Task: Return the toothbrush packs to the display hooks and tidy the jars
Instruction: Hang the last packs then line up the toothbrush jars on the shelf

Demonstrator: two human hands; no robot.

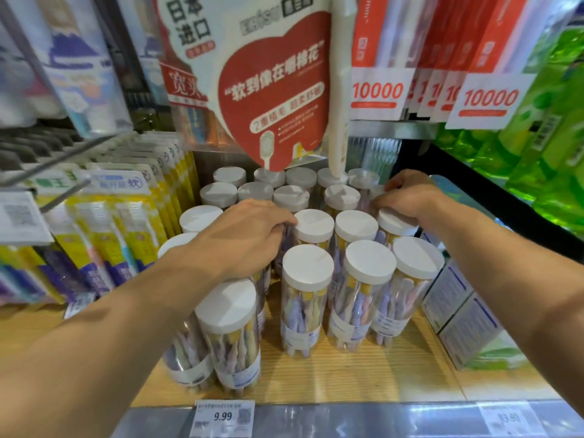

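Note:
Several clear jars of pastel toothbrushes with white lids (307, 270) stand in rows on a wooden shelf (363, 377). My left hand (249, 229) reaches in from the left, its fingers curled down round a jar that the hand mostly hides, beside a white-lidded jar (313, 225). My right hand (407, 197) rests on the rightmost jar (396, 222) of the middle row, fingers curled over its lid and the jar behind. Yellow toothbrush packs (104, 216) hang on display hooks (63, 197) at the left.
A red heart-shaped sign (271, 90) hangs above the back jars. Red and white "10000" packs (376, 74) hang upper right, green packs (543, 153) far right. White boxes (455, 298) stand right of the jars. A 9.99 price tag (222, 417) sits on the shelf edge.

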